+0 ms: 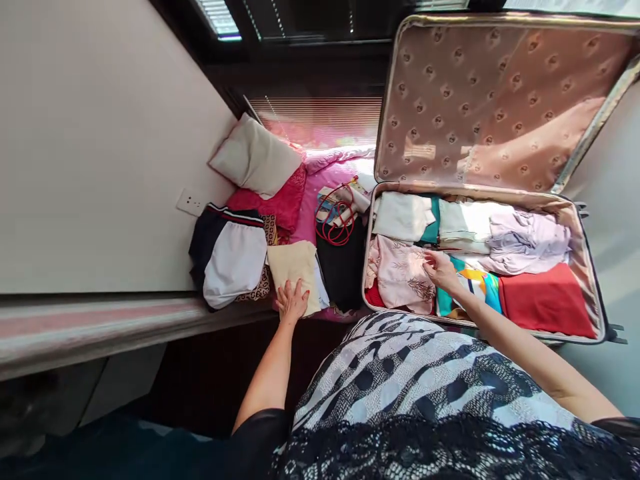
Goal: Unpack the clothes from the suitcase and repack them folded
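Observation:
My left hand [291, 301] lies flat with its fingers spread on a folded cream-yellow cloth [295, 267] at the near edge of the bed. My right hand [441, 270] rests inside the open suitcase [580, 220], its fingers curled onto the edge of a folded pink patterned garment [403, 273]. Beside that hand lie a bright multicoloured garment [475, 287], a red folded cloth [547, 300], a lilac garment [527, 240] and white folded clothes [403, 215].
The suitcase lid [490, 100] stands up against the wall behind. On the pink bedding [325, 180] lie a cream pillow [255, 157], a navy-and-white garment [230, 257], a black garment [343, 267] and a red cable [337, 223]. A wall socket [190, 201] sits left.

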A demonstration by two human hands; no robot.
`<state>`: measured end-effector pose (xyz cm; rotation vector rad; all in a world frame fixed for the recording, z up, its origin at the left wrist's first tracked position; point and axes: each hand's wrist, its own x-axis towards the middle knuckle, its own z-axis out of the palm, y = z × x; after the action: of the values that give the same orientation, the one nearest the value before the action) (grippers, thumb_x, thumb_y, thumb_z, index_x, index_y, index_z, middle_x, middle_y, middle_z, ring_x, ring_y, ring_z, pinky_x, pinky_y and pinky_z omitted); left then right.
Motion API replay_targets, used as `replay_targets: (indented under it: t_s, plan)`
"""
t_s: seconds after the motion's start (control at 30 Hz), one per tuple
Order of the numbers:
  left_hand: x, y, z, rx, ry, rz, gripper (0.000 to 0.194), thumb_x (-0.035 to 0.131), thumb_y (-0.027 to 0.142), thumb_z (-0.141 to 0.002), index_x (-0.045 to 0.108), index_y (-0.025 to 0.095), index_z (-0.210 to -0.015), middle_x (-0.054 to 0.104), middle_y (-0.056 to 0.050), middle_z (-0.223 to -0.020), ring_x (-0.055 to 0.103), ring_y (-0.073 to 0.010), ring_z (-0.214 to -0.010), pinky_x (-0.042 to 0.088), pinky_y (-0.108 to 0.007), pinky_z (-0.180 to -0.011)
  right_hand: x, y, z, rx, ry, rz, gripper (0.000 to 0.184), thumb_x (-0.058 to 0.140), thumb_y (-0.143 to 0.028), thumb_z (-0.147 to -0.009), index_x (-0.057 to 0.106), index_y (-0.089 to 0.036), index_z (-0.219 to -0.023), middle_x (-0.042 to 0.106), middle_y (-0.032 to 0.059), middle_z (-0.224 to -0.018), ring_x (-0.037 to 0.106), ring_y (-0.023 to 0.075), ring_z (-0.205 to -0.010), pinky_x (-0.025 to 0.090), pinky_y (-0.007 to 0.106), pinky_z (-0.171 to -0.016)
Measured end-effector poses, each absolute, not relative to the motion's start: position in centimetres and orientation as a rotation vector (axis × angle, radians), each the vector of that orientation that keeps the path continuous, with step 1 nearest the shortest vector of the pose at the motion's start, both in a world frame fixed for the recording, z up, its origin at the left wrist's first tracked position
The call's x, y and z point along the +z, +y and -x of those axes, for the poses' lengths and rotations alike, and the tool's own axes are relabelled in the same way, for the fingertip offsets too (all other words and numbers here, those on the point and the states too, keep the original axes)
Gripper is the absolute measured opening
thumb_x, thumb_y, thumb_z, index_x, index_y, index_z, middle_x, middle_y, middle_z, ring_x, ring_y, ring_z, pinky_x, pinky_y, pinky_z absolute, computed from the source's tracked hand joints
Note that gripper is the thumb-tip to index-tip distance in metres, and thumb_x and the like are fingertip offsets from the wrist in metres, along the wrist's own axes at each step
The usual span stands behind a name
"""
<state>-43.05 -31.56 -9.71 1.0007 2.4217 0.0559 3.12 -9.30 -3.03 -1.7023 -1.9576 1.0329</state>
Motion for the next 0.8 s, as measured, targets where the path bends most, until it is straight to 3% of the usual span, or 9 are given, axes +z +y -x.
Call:
replay_targets:
  t_s: [0.2, 0.33, 0.4, 0.5, 0.6, 0.7, 0.8]
  plan:
    - [-5.6, -27.4, 37.3, 0.225, 2.683, -0.914, 0.065, 0.051, 0.04, -0.107, 0.048, 0.016, -0.167, 0.027, -0.026, -0.179, 0.021, -0.0449, -0.169, 0.03, -0.069, -0.13, -3.3, -6.6, -9.1, 0.94, -1.766, 1.857, 0.042, 0.057, -0.031, -0.083, 0.071, -0.018, -0.121, 0.078, 0.0173, -0.116, 0.075, 0.0312, -0.105, 0.06, 0.05, -0.104]
    - [-2.8, -24.8, 32.6, 0.384, 2.696, -1.083, 0.062, 0.056, 0.037, -0.104, 0.052, 0.016, -0.162, 0.035, -0.026, -0.174, 0.032, -0.0436, -0.164, 0.035, -0.066, -0.129, -3.0, -4.0, -13.8, 0.817, -1.715, 1.944, 0.049, 0.056, -0.028, -0.086, 0.069, -0.014, -0.131, 0.074, 0.0212, -0.129, 0.071, 0.033, -0.116, 0.055, 0.05, -0.112]
    - [-1.8, -23.8, 30.4, 0.469, 2.673, -1.188, 0.061, 0.057, 0.036, -0.103, 0.053, 0.015, -0.16, 0.037, -0.026, -0.172, 0.036, -0.0437, -0.162, 0.036, -0.065, -0.128, -2.8, -3.0, -16.7, 0.684, -1.72, 1.992, 0.054, 0.061, -0.031, -0.086, 0.066, -0.012, -0.137, 0.066, 0.0269, -0.142, 0.062, 0.0382, -0.13, 0.048, 0.056, -0.118]
    - [-0.6, -22.7, 27.2, 0.573, 2.621, -1.298, 0.059, 0.057, 0.034, -0.103, 0.053, 0.016, -0.159, 0.039, -0.025, -0.169, 0.039, -0.0426, -0.16, 0.036, -0.063, -0.13, -3.0, -2.1, -20.7, 0.499, -1.637, 2.064, 0.073, 0.078, -0.046, -0.082, 0.06, -0.012, -0.143, 0.043, 0.0347, -0.165, 0.036, 0.0499, -0.151, 0.035, 0.068, -0.121]
    - [0.2, -21.7, 24.1, 0.615, 2.543, -1.371, 0.057, 0.058, 0.031, -0.101, 0.055, 0.015, -0.156, 0.042, -0.025, -0.166, 0.04, -0.041, -0.16, 0.036, -0.06, -0.132, -3.4, -1.2, -23.1, 0.587, -1.579, 2.21, 0.098, 0.088, -0.059, -0.072, 0.054, -0.014, -0.152, 0.026, 0.0352, -0.174, 0.022, 0.055, -0.158, 0.03, 0.073, -0.121]
    - [0.7, -20.7, 21.3, 0.616, 2.464, -1.448, 0.052, 0.058, 0.028, -0.099, 0.061, 0.015, -0.149, 0.045, -0.024, -0.163, 0.044, -0.0384, -0.158, 0.037, -0.055, -0.133, -3.5, 0.4, -24.0, 0.824, -1.711, 2.357, 0.115, 0.092, -0.058, -0.064, 0.049, -0.016, -0.162, 0.023, 0.0347, -0.176, 0.027, 0.0569, -0.16, 0.029, 0.075, -0.123]
    - [1.2, -19.9, 19.1, 0.59, 2.372, -1.521, 0.043, 0.058, 0.026, -0.098, 0.068, 0.016, -0.139, 0.051, -0.021, -0.157, 0.051, -0.0342, -0.153, 0.04, -0.049, -0.132, -3.4, 2.2, -25.0, 0.949, -1.781, 2.282, 0.099, 0.089, -0.041, -0.066, 0.059, -0.011, -0.156, 0.047, 0.0378, -0.162, 0.051, 0.0535, -0.146, 0.038, 0.07, -0.12]
